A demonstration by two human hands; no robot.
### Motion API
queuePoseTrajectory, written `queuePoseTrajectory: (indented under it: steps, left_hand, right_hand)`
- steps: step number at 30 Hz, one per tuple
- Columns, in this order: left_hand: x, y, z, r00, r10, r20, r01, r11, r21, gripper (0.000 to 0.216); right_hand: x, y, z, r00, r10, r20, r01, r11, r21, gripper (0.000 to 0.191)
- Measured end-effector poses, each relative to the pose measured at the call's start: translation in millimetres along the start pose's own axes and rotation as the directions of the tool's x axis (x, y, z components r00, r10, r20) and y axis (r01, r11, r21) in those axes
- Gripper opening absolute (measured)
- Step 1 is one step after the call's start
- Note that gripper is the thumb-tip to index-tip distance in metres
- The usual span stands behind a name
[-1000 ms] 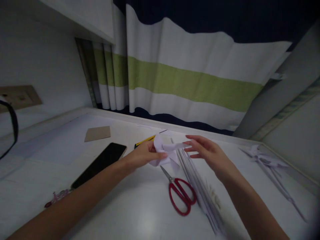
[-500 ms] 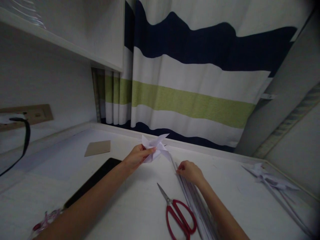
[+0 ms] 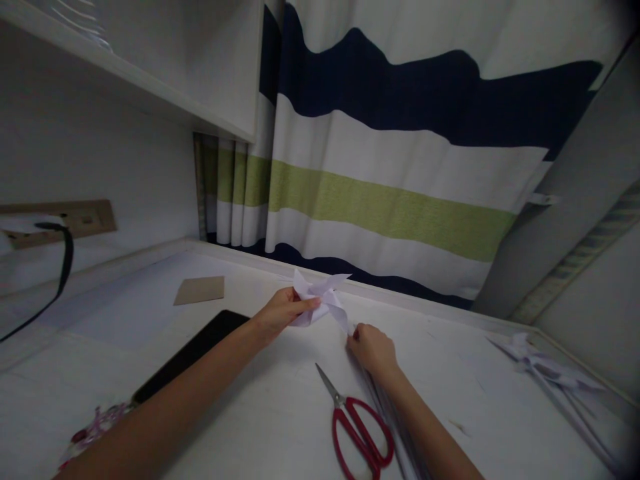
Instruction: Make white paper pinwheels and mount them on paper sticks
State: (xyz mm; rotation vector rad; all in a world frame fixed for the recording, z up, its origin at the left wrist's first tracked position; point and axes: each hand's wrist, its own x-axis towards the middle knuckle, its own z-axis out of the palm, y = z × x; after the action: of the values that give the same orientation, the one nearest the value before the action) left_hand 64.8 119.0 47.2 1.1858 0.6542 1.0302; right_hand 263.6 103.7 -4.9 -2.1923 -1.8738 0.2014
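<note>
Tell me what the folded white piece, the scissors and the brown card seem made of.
Folded white piece: likely paper, matte, judging by its thin, pointed, curling tips.
Scissors: blades look like metal, silvery grey; red handles probably smooth plastic, given their even colour, though coated metal is possible.
Brown card: apparently cardboard, matte, flat and stiff-looking.

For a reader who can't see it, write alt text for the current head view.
A left hand holds a white paper pinwheel over a white desk, while the right hand is at the far end of thin pale sticks. Red-handled scissors lie beside the sticks; another white paper piece lies at far right, a striped curtain behind.
</note>
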Motion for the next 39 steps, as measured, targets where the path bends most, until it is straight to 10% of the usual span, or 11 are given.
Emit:
queuePoseTrajectory:
  steps: [15, 24, 27, 30, 39]
  left_hand:
    - [-3.7, -25.5, 20.8, 0.988, 0.102, 0.114, -0.104, 0.994, 0.015, 0.024]
    - [-52.4, 32.1, 49.1, 0.911, 0.265, 0.317, -0.338, 0.919, 0.203, 0.018]
    - [-70.4, 55.5, 53.3, 0.733, 0.422, 0.534, -0.633, 0.711, 0.308, 0.021]
    - [-75.4, 69.1, 49.7, 0.661, 0.511, 0.55, -0.724, 0.628, 0.286, 0.025]
    - [-75.2, 85.0, 36.2, 0.677, 0.498, 0.542, -0.714, 0.622, 0.32, 0.029]
  right_hand:
    - [-8.6, 8.8, -83.9, 0.959, -0.014, -0.283, 0.227, 0.636, 0.738, 0.026]
    - [-42.5, 3.3, -116.7, 0.924, -0.167, -0.345, 0.373, 0.595, 0.712, 0.021]
    - [-53.5, 2.3, -124.6, 0.909, -0.234, -0.346, 0.415, 0.601, 0.683, 0.022]
    - [-63.2, 2.5, -130.7, 0.898, -0.271, -0.346, 0.438, 0.61, 0.66, 0.021]
    - [-87.1, -3.0, -143.6, 0.766, -0.533, -0.358, 0.641, 0.673, 0.369, 0.019]
